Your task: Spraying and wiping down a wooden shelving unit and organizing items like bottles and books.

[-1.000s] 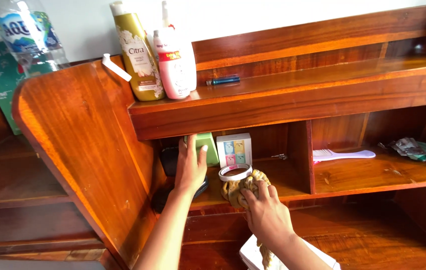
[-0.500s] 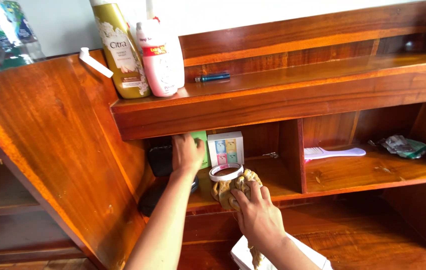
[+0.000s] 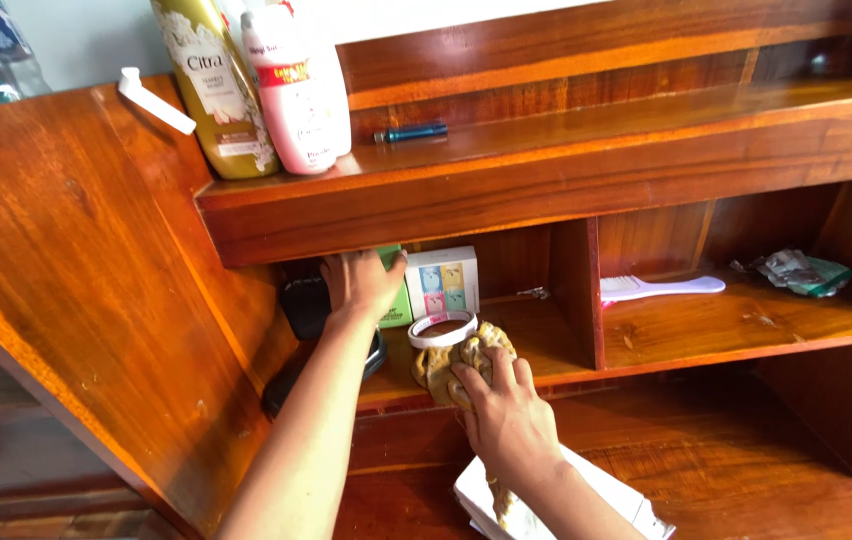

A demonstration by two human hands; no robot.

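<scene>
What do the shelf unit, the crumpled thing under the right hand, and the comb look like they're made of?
Shelf unit: apparently varnished wood, with reddish grain and a glossy shine.
Rag: soft cloth, judging by its crumpled tan folds.
Comb: probably plastic, smooth, pale lilac with moulded teeth.

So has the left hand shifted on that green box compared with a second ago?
Yes. The left hand has slid up and deeper under the upper shelf, now covering most of the green box beside the white box.

A home, wooden shelf unit [image 3: 546,190], lotion bottles [image 3: 256,85], comb [image 3: 661,288], personal clutter
</scene>
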